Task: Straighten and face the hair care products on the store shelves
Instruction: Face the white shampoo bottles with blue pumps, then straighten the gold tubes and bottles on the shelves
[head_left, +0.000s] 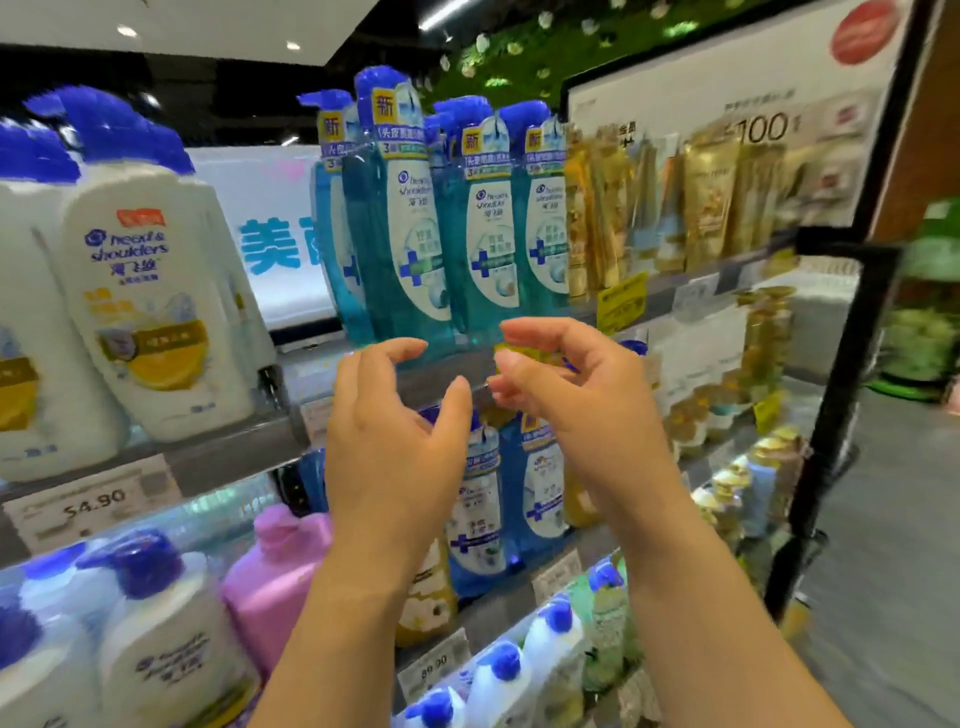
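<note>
Several teal pump shampoo bottles (488, 228) with blue caps stand in a row on the top shelf (291, 374), labels facing me. Both hands hover just below and in front of them, touching nothing. My left hand (395, 441) has its fingers curled and spread apart. My right hand (576, 395) is also curled loosely, thumb and fingers apart. Large white pump bottles (156, 291) stand to the left on the same shelf. More blue bottles (530, 488) on the shelf below are partly hidden behind my hands.
Gold tubes and bottles (701, 208) fill the shelf to the right. A pink bottle (280, 571) and white pump bottles (171, 644) sit lower down. Price tags (93, 512) line the shelf edges. A black frame post (841, 395) borders the unit at right.
</note>
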